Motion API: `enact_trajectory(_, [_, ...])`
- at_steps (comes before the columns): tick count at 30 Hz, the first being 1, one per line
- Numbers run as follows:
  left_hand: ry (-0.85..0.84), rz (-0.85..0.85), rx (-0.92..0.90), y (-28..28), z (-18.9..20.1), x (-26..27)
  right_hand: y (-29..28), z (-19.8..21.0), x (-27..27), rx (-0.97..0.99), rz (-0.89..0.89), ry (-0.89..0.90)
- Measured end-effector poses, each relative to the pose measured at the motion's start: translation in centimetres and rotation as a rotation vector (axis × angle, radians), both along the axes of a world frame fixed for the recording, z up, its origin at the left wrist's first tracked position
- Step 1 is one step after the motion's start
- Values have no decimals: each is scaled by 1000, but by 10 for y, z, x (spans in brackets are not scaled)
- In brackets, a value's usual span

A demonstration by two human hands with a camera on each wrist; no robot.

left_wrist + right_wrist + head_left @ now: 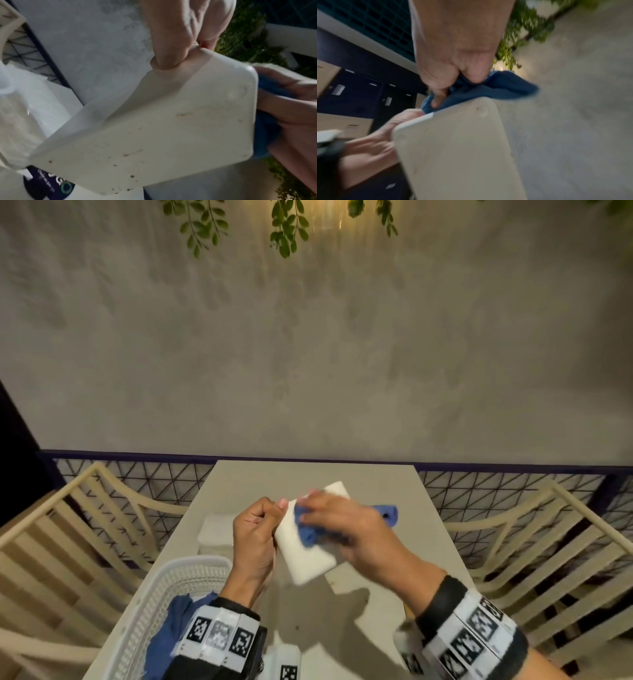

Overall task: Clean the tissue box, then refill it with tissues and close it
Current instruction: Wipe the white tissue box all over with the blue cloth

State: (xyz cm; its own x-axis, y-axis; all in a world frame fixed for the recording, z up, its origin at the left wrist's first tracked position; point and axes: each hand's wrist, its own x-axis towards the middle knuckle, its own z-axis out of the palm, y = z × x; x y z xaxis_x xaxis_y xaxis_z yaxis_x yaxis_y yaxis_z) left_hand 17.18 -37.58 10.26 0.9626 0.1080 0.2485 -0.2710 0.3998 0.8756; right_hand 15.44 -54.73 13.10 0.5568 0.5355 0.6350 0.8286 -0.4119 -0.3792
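Observation:
A white rounded tissue box [306, 546] is held tilted above the table. My left hand [255, 529] grips its left edge, thumb on top. The box's flat underside [171, 128] shows small brown specks and smears. My right hand [337, 520] bunches a blue cloth [306, 529] and presses it on the box's upper face; it is motion-blurred. From the right wrist view the fingers [440, 97] pinch the blue cloth [501, 86] at the box's far edge [453, 142]. A stack of white tissues [217, 530] lies on the table to the left.
A white perforated basket [164, 601] holding another blue cloth [174, 625] sits at the near left of the grey table [370, 625]. A blue object [388, 513] lies behind my right hand. Cream slatted chairs [65, 542] flank the table; a wall stands beyond.

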Motion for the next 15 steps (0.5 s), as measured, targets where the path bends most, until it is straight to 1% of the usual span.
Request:
enact_trajectory(1, [-9, 0, 19, 1, 0, -1, -5, -4, -8, -71, 96, 11])
enact_trajectory(2, [-27, -4, 60, 2, 0, -4, -17, -5, -11, -123, 146, 42])
enact_trajectory(3, [-47, -14, 109, 0, 1, -8, -30, -3, -8, -128, 121, 63])
enact_trajectory(5, [-64, -18, 165, -8, 0, -14, -39, 6, 7, -12, -53, 52])
enact_trajectory(6, [-54, -9, 158, -12, -1, -14, -33, 10, 10, 41, -112, 36])
enact_trajectory(7, [-34, 6, 126, -13, -2, -13, -21, 12, 9, 58, -122, 20])
enact_trajectory(9, [-1, 7, 37, -11, -4, -11, -6, 1, -3, -28, 23, 30])
enact_trajectory(10, [3, 5, 25, -10, -6, -12, -11, -3, -11, -83, 130, 59])
enact_trajectory(11, [-3, 5, 40, -9, -6, -15, -23, -3, -16, -124, 197, 104])
enact_trajectory(12, [-11, 10, 65, -9, -6, -18, -38, -2, -11, -129, 188, 124])
enact_trajectory(13, [-15, 18, 84, -12, -6, -20, -48, 2, -2, -90, 108, 111])
enact_trajectory(15, [-9, 39, 88, -17, -6, -22, -45, 8, 8, 10, -51, 58])
